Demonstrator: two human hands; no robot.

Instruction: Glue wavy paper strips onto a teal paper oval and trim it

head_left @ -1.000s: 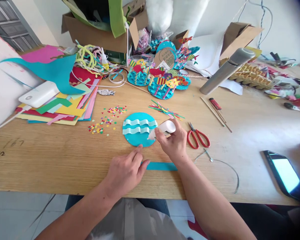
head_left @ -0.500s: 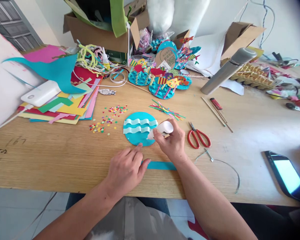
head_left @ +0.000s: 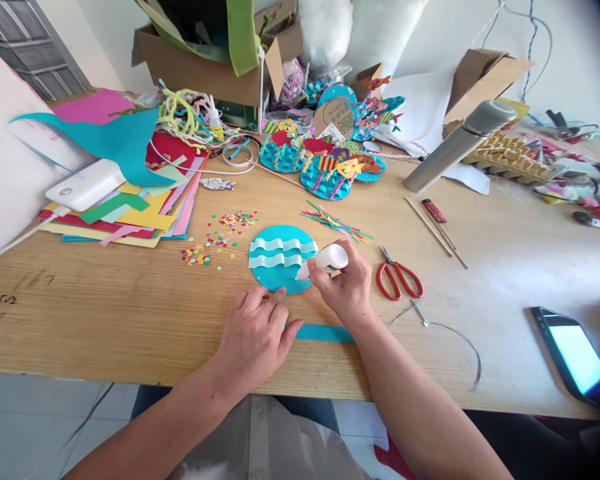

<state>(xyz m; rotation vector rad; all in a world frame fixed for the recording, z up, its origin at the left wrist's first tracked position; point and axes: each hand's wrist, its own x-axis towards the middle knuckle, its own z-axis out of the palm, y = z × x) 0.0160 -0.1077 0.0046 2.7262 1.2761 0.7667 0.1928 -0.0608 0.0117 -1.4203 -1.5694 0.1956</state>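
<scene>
A blue paper disc (head_left: 275, 280) lies flat on the desk, with two pale wavy paper strips (head_left: 283, 260) across its upper and middle parts. My right hand (head_left: 347, 283) is closed around a white glue bottle (head_left: 333, 257), tilted so its nozzle points down at the disc's lower right. Whether the tip touches the paper I cannot tell. My left hand (head_left: 257, 330) rests with fingers stretched out, one fingertip on the disc's bottom edge. Below my hands lies a blue paper strip (head_left: 325, 333), partly covered by my left hand and right wrist.
Loose paper confetti (head_left: 207, 248) lies left of the disc, thin coloured strips (head_left: 335, 222) behind it. Red-handled scissors (head_left: 399, 280) and a cable tie (head_left: 425, 323) are at the right, a phone (head_left: 573, 353) farther out. Finished paper decorations (head_left: 330, 183) and a grey flask (head_left: 455, 150) stand behind.
The whole view has shifted slightly. Both hands keep nearly the same places, the glue bottle still over the disc's lower right.
</scene>
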